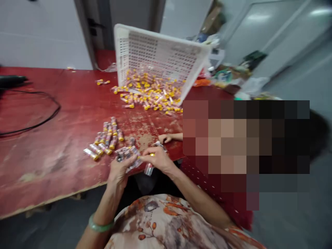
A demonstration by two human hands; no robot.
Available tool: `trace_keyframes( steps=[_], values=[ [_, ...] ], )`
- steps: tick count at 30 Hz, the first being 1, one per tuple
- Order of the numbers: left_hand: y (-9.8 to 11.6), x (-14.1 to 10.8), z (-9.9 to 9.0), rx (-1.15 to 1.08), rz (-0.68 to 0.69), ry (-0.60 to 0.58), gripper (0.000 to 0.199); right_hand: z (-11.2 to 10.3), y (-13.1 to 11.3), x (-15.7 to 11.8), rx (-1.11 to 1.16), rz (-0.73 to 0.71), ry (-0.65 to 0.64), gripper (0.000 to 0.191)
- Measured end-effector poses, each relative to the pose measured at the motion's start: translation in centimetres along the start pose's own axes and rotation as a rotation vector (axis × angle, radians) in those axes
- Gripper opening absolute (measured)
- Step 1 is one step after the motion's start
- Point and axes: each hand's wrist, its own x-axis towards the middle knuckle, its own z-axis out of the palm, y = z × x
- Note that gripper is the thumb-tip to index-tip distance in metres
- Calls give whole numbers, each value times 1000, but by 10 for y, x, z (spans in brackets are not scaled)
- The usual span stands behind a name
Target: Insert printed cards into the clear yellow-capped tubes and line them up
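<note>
My left hand (119, 171) is closed on a clear plastic packet (132, 160) with printed and dark parts; its exact contents are blurred. My right hand (159, 159) has its thumb and forefinger pinched at the packet's right edge. Under those fingers hangs a small silvery tube with a yellow end (149, 168), held in the same hand. Left of the packet, on the red table (64, 155), lies a loose group of small yellow-ended tubes (107, 136). Both hands are just over the table's front edge.
A white perforated basket (160, 48) lies tipped on its side, with many yellow-ended tubes (153, 93) spilling out. A black cable (49, 117) curves at left. Close on my right is another person, whose hand (167, 138) rests by the table edge near a small packet (160, 145).
</note>
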Motion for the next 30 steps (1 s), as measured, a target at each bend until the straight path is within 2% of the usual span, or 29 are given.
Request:
trace_keyframes(
  steps=[4, 7, 9, 12, 16, 20, 26, 30],
  values=[
    [1, -2, -1, -114, 43, -13, 41, -13, -2, -11, 118, 62, -100, 30],
    [4, -1, -2, -190, 27, 4, 39, -23, 0, -15, 235, 72, -239, 28],
    [5, -2, -2, -205, 6, 25, 38, -27, 0, -19, 232, 24, -269, 26],
    [4, -4, 1, -196, 0, 66, 38, -28, 1, -26, 141, -108, -186, 23],
    [1, -3, 7, -220, 88, 93, 41, -32, 1, -34, -87, -331, -19, 18],
    [-1, -3, 13, -210, 137, 116, 40, -35, 0, -39, -264, -563, 95, 18],
    [-3, -4, 21, -198, 108, 172, 44, -31, 2, -44, -296, -685, 181, 23],
    [-7, -5, 26, -248, 11, 151, 46, -27, 3, -45, -308, -759, 204, 31]
  ],
)
